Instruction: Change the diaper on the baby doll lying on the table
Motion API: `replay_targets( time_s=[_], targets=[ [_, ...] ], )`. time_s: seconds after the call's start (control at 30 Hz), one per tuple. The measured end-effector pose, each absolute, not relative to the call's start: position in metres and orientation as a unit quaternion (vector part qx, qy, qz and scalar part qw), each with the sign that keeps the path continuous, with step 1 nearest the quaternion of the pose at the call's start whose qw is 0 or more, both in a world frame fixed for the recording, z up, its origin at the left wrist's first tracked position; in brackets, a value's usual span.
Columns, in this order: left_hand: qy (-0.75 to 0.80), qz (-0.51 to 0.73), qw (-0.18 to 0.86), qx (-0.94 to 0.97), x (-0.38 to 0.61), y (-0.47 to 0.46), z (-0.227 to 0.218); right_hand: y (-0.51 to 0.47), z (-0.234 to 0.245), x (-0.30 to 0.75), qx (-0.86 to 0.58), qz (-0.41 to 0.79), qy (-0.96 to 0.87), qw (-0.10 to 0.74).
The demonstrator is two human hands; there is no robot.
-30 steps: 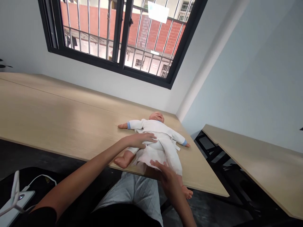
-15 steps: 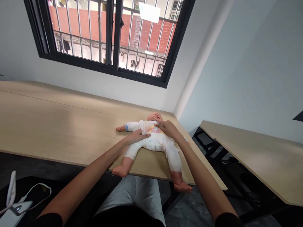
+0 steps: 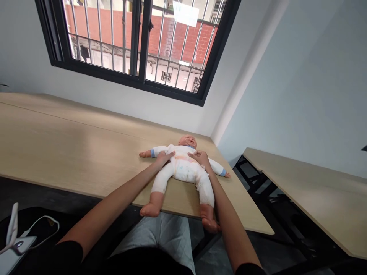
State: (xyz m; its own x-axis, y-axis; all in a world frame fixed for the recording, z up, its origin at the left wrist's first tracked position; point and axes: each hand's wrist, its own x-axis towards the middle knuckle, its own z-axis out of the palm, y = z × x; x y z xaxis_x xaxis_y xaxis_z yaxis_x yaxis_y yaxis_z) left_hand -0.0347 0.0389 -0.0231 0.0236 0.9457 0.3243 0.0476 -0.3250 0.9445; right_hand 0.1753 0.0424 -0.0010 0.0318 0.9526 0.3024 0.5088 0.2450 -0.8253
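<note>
A baby doll (image 3: 181, 156) lies face up on the wooden table (image 3: 94, 160), its head toward the window and its feet over the front edge. It wears a white outfit with blue cuffs, a coloured print on the chest and a white diaper (image 3: 186, 171). My left hand (image 3: 165, 157) clasps one side of the torso, thumb on the chest and the other fingers mostly hidden. On the opposite side my right hand (image 3: 202, 157) is closed against the torso, fingers bent and thumb pointing inward. Whether it pinches only the cloth I cannot tell.
Beyond a gap on the right stands a second wooden table (image 3: 301, 191) with black legs. A barred window (image 3: 140, 42) is in the wall behind. At the lower left, a white device (image 3: 20, 244) with a cable lies on a dark surface.
My right hand has come down from near the doll's neck to the side of its torso, fingers now bent. My left hand has slid up slightly. The doll's legs have shifted a little.
</note>
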Motion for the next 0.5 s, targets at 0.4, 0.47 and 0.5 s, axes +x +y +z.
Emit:
replay_targets(
  time_s=[0.4,0.47,0.5],
  targets=[
    [0.135,0.178,-0.003,0.975,0.014,-0.032,0.024,0.039,-0.017,0.175,-0.541,0.300,-0.593,0.516],
    [0.155,0.154,-0.032,0.975,0.027,-0.033,0.014,0.038,-0.016,0.183,-0.537,0.307,-0.568,0.543],
    [0.166,0.149,-0.045,0.974,0.032,-0.031,0.009,0.037,-0.015,0.190,-0.531,0.313,-0.554,0.559]
  ],
)
